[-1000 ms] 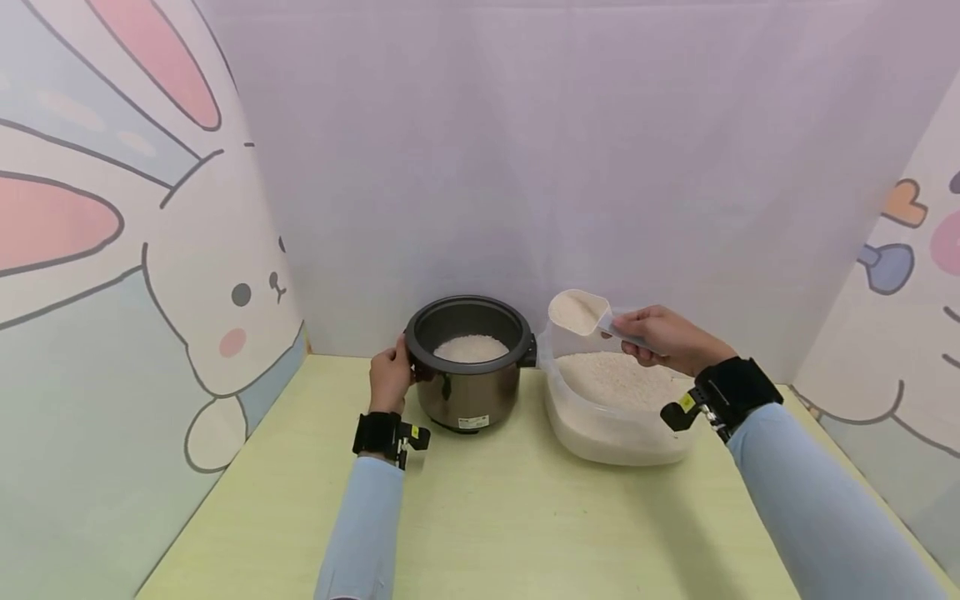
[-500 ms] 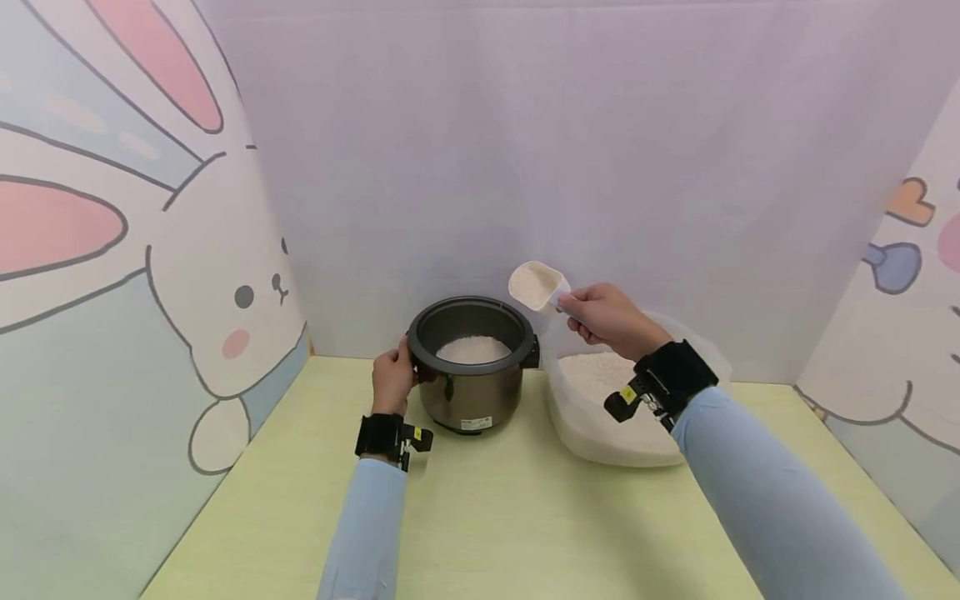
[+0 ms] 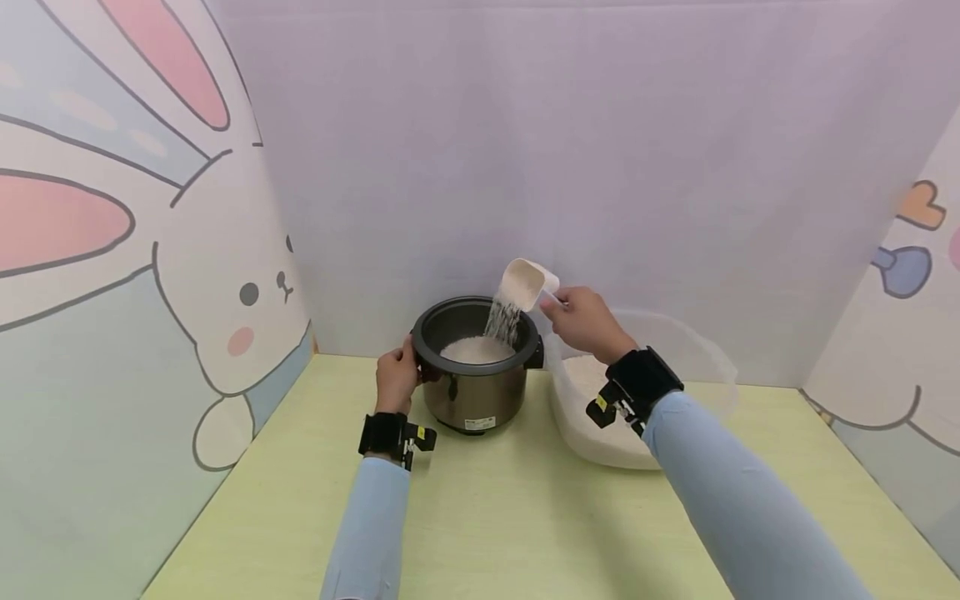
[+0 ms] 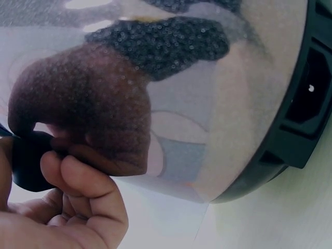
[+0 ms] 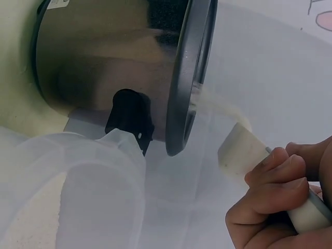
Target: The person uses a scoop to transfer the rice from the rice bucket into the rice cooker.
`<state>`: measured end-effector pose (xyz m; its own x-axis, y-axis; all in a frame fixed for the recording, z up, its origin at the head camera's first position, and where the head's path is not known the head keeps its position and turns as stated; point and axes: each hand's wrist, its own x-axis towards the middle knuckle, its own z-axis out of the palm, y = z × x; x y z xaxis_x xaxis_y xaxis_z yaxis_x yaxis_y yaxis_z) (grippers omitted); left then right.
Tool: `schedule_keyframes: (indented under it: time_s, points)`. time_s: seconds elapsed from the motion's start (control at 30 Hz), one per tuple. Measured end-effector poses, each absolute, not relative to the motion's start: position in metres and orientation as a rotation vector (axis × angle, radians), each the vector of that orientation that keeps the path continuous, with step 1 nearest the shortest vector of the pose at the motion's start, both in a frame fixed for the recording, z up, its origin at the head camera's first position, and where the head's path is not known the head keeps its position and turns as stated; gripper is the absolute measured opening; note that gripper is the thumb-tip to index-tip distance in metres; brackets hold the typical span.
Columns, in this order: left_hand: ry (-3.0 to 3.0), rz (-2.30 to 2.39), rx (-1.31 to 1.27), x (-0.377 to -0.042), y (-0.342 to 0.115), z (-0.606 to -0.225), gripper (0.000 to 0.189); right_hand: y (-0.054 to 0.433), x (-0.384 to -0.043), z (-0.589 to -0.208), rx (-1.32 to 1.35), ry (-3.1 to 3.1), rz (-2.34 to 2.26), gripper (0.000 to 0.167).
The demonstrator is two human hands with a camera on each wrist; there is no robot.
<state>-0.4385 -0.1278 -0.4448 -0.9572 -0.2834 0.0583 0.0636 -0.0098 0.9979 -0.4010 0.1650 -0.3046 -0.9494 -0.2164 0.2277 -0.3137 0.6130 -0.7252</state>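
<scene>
A dark rice cooker (image 3: 474, 400) without a lid stands on the table with white rice (image 3: 477, 350) inside. My left hand (image 3: 396, 379) grips its black side handle (image 4: 32, 161), fingers curled beneath and thumb on top. My right hand (image 3: 588, 322) holds a white measuring scoop (image 3: 522, 283) by its handle. Above the cooker's right rim the scoop is tilted, and rice streams from it into the pot. In the right wrist view, fingers (image 5: 275, 192) wrap the scoop's handle.
A translucent plastic bin (image 3: 600, 454) of rice stands right of the cooker, close to its right handle (image 5: 129, 116). A pale curtain (image 3: 420, 167) hangs behind the yellow-green table (image 3: 480, 517). Cartoon-printed panels (image 3: 225, 333) border both sides.
My right hand has carried the full scoop leftward from above the bin to the cooker and tipped it, so rice now falls. The left hand stays on the cooker's handle.
</scene>
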Motion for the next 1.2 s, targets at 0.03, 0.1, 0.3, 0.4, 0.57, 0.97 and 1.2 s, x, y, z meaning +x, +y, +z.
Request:
schedule_keyframes:
  time_s: [0.03, 0.1, 0.3, 0.4, 0.57, 0.97, 1.2]
  points:
    - [-2.02, -2.061, 0.231, -0.438, -0.128, -0.445, 0.047, 0.165, -0.402, -0.305, 0.463, -2.715, 1.231, 0.039]
    - [-2.02, -2.058, 0.232, -0.438, -0.128, -0.445, 0.046, 0.165, -0.404, -0.307, 0.486, -2.714, 1.167, 0.04]
    - [-2.017, -2.051, 0.228, -0.438, -0.129, -0.445, 0.047, 0.163, -0.407, -0.312, 0.499, -2.703, 0.96, 0.037]
    - [-2.013, -2.053, 0.226, -0.438, -0.131, -0.445, 0.047, 0.162, -0.409, -0.314, 0.492, -2.691, 0.921, 0.029]
    - [-2.014, -2.049, 0.227, -0.439, -0.132, -0.446, 0.047, 0.158, -0.412, -0.319, 0.478, -2.651, 0.914, 0.025]
    - [-2.013, -2.054, 0.235, -0.437, -0.129, -0.445, 0.047, 0.144, -0.41, -0.321, 0.497, -2.596, 0.874, 0.023]
    - [-2.011, -2.045, 0.226, -0.438, -0.129, -0.445, 0.048, 0.134, -0.411, -0.32, 0.56, -2.537, 0.845, 0.02]
